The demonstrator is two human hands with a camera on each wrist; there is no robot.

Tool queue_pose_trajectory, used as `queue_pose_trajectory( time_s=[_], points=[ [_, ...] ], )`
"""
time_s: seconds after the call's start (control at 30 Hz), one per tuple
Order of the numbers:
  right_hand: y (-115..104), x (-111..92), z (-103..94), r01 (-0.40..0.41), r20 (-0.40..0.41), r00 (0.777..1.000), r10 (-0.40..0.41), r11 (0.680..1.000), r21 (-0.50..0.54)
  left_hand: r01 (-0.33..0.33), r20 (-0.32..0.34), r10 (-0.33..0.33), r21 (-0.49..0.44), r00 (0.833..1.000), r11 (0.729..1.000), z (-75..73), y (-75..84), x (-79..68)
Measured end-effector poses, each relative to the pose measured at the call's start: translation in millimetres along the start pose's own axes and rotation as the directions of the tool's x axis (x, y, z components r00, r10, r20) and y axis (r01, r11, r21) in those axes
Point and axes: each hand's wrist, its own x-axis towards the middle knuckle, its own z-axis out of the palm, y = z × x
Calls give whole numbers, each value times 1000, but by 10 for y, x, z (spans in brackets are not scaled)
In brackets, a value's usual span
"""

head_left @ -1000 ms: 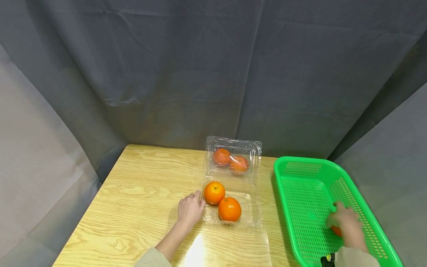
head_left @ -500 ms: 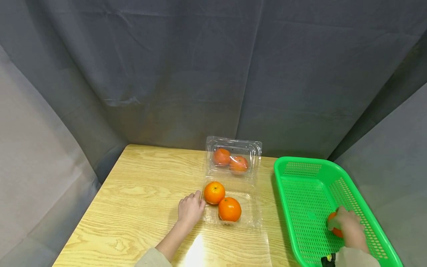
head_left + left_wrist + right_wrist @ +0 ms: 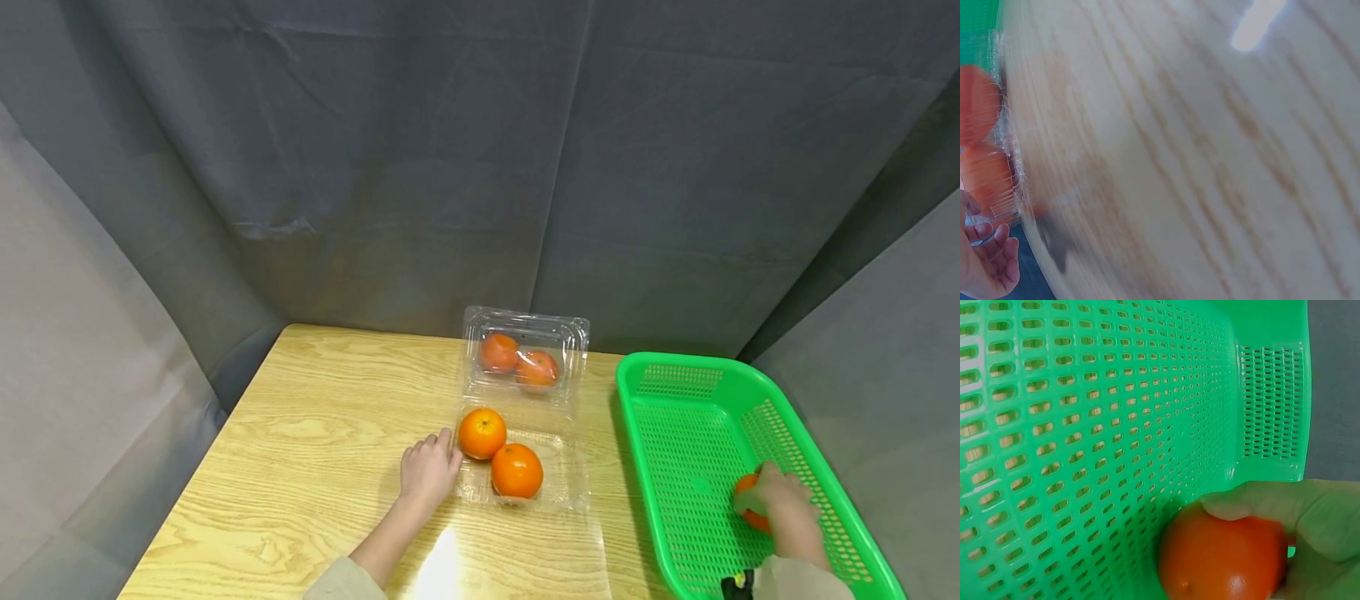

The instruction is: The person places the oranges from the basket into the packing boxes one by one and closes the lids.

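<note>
In the head view my left hand (image 3: 431,468) is at the left edge of a hinged clear plastic fruit box (image 3: 558,467). The left wrist view shows its thumb and curled fingers pinching the box's rim. Two oranges, one rear left (image 3: 482,433) and one front right (image 3: 517,471), touch in the near half; two more (image 3: 517,362) show in the far half. Inside the green basket (image 3: 637,467), my right hand (image 3: 782,504) grips another orange (image 3: 1225,553), thumb over its top and the other fingers mostly hidden. That orange is low, close over the perforated floor.
The box and the basket stand on a wood-grain table (image 3: 322,433), the basket at its right side. A grey curtain (image 3: 390,167) hangs behind the table's far edge. More grey cloth (image 3: 885,358) hangs just right of the basket.
My right hand has settled from above the orange in the basket to a grip around it, and more of the orange shows at its left. My left hand and the box have stayed put.
</note>
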Motion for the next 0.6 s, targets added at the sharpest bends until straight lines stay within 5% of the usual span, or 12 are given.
queue_pose_trajectory(
  time_s=[0.6],
  points=[
    [-74, 79, -63, 155, -196, 968, -158, 987, -34, -12, -21, 13, 14, 1000, 1000, 15, -8, 1]
  ],
)
